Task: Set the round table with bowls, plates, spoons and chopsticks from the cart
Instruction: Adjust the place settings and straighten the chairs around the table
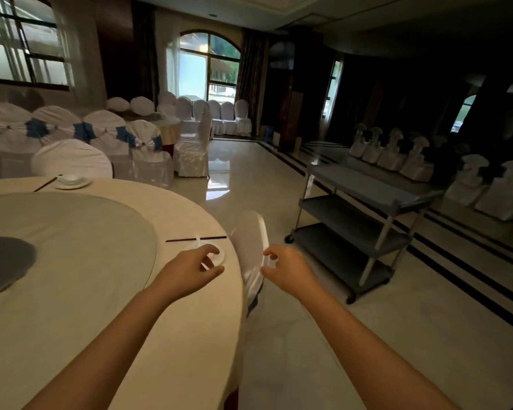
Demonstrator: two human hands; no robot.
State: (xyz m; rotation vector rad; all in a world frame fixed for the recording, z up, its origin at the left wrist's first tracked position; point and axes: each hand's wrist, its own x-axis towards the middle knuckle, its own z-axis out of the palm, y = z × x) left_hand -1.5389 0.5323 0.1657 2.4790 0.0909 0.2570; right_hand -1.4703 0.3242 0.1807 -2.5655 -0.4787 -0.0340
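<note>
Left hand (197, 263) at lower centre of frame, over edge of round table (71, 291), fingers curled on small white dish (216, 257); exact grip blurred. Chopsticks (196, 239) lie just above it. Right hand (286, 267) right of table, fingers half curled near white-covered chair back (249, 247); touching or not, cannot tell. Finished place setting (71, 181) at upper left. Grey cart (365, 220) at right, shelves bare.
</note>
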